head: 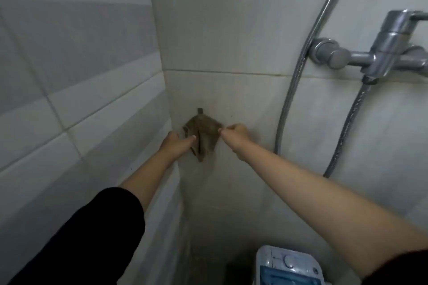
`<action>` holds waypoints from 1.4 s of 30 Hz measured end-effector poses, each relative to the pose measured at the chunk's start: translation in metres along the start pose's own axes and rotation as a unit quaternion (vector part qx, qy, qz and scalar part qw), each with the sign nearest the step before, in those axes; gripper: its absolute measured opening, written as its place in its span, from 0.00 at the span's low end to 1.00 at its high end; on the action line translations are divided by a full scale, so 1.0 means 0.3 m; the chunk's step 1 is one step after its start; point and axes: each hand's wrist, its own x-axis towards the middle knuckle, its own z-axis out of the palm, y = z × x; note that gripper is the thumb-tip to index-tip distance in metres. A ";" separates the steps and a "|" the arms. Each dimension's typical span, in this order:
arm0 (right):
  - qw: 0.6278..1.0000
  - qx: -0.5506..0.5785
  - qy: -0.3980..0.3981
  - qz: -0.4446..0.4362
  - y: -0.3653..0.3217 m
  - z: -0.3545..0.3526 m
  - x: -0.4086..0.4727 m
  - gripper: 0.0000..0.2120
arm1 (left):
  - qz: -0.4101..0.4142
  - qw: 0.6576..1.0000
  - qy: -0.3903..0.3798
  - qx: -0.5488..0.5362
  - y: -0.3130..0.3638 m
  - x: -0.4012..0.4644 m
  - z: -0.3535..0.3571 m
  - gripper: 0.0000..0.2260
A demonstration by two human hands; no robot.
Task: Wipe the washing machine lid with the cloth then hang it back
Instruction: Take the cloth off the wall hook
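Nearest, at 5 o'clock, stood the washing machine (289, 266), its lid mostly out of frame. Farther off, near centre, the cloth (202, 136) hung from a wall hook (200, 111) — small, limp and likely light, best gripped at its upper edges. The left hand (176, 143) pinched its left edge; the right hand (235, 137) pinched its right corner. No containers showed.

Pale tiled walls (220, 30) meet in a corner; a chrome shower mixer (384, 53) juts out at upper right; its ribbed hose (289, 90) loops down the wall; light is dim.
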 end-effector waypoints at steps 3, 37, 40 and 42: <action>0.995 0.081 0.015 0.056 0.041 0.067 0.054 0.11 | -0.042 0.997 -0.018 -0.067 -0.039 0.023 0.031 0.26; 0.957 -0.155 0.048 -0.242 -0.113 -0.222 -0.055 0.09 | -0.207 0.932 -0.143 -0.260 0.208 -0.183 0.135 0.23; 0.948 -0.188 0.007 -0.256 -0.081 -0.297 -0.101 0.08 | -0.224 0.898 -0.217 -0.310 0.255 -0.264 0.220 0.30; 0.945 -0.198 -0.018 -0.259 -0.055 -0.331 -0.128 0.06 | -0.216 0.873 -0.239 -0.366 0.271 -0.303 0.277 0.32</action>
